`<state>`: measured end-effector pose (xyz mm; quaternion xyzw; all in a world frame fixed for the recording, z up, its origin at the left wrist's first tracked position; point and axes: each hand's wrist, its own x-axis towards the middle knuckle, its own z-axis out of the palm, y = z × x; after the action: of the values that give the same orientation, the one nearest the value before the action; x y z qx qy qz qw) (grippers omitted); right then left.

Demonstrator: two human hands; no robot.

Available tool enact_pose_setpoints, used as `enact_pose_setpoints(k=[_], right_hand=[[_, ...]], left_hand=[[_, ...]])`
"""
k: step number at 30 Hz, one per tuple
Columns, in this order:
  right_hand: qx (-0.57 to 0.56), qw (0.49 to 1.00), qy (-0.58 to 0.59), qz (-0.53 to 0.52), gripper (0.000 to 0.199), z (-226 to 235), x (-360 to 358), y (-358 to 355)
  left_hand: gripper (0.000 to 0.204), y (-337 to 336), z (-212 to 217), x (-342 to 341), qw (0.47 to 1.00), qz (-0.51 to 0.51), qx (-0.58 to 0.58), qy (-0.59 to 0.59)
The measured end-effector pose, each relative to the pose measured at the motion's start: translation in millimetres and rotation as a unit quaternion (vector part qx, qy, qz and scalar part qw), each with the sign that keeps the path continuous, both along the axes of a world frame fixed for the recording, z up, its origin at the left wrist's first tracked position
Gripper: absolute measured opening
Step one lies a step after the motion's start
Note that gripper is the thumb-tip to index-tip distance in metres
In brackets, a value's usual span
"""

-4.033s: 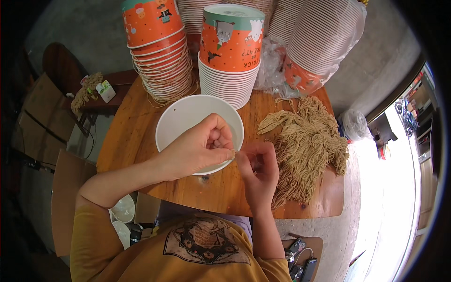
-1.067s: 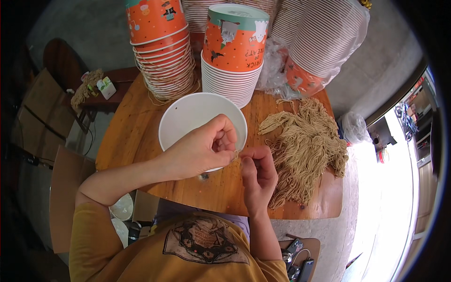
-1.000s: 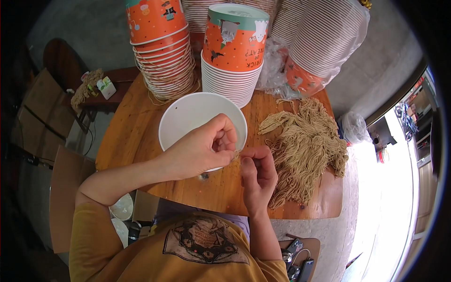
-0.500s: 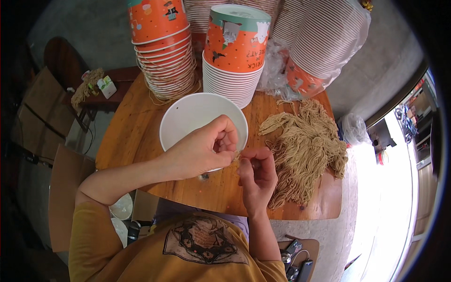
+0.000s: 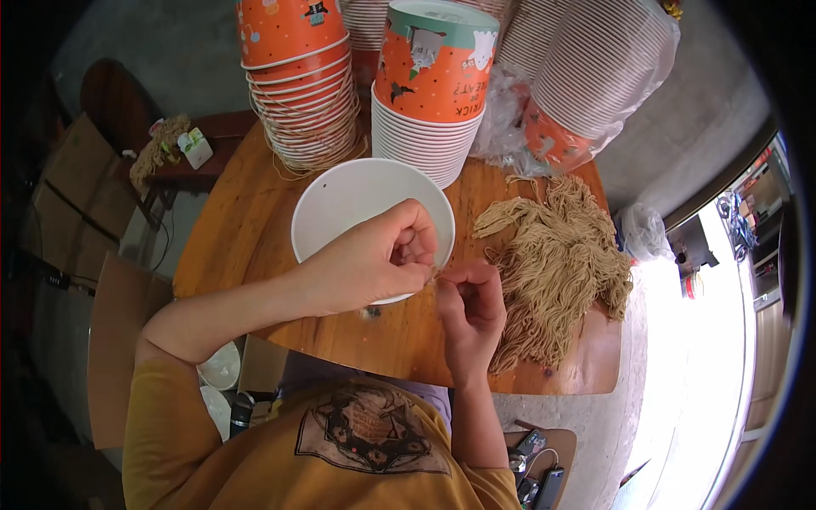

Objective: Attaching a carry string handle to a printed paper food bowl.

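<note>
My left hand (image 5: 374, 263) rests over the near rim of a white bowl (image 5: 357, 200), its fingertips pinched on a thin tan string. My right hand (image 5: 470, 310) sits just right of it, fingers curled and pinching the same string where the two hands meet (image 5: 435, 274). To the right lies a heap of tan string bundles (image 5: 557, 263) on the round wooden table (image 5: 246, 229). The inside of the bowl looks bare where I can see it; my left hand hides its near edge.
Stacks of orange paper bowls (image 5: 293, 76) (image 5: 429, 85) stand behind the white bowl, and a bagged stack (image 5: 586, 76) lies tilted at the back right. A chair with a small string bundle (image 5: 157, 153) is at the left. Cardboard lies on the floor at left.
Both hands have stayed pinched together at the bowl's near rim, with only tiny finger movement. Nothing else on the table has shifted.
</note>
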<state>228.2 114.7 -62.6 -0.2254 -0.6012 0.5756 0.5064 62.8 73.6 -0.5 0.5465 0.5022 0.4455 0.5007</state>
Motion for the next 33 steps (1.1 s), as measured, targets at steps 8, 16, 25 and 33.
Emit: enact_pose_setpoints(k=[8, 16, 25, 33], right_hand=[[-0.071, 0.996, 0.043, 0.045, 0.01, -1.1, 0.9, -1.4], [-0.013, 1.0, 0.002, 0.005, 0.013, -2.7, -1.1, 0.4], [0.092, 0.993, -0.051, -0.045, 0.013, -6.7, -1.2, 5.4], [-0.023, 1.0, -0.004, -0.001, 0.011, -2.6, -1.2, 1.2]], left_hand=[[0.022, 0.2, -1.9, 0.3, 1.0, 0.0, -0.009, -0.028], [0.024, -0.5, -1.7, -0.2, 1.0, 0.001, -0.001, 0.008], [0.024, -1.3, 0.7, 1.7, 0.999, 0.008, 0.005, 0.042], [0.024, -4.0, 4.2, 4.6, 0.995, 0.025, 0.022, 0.09]])
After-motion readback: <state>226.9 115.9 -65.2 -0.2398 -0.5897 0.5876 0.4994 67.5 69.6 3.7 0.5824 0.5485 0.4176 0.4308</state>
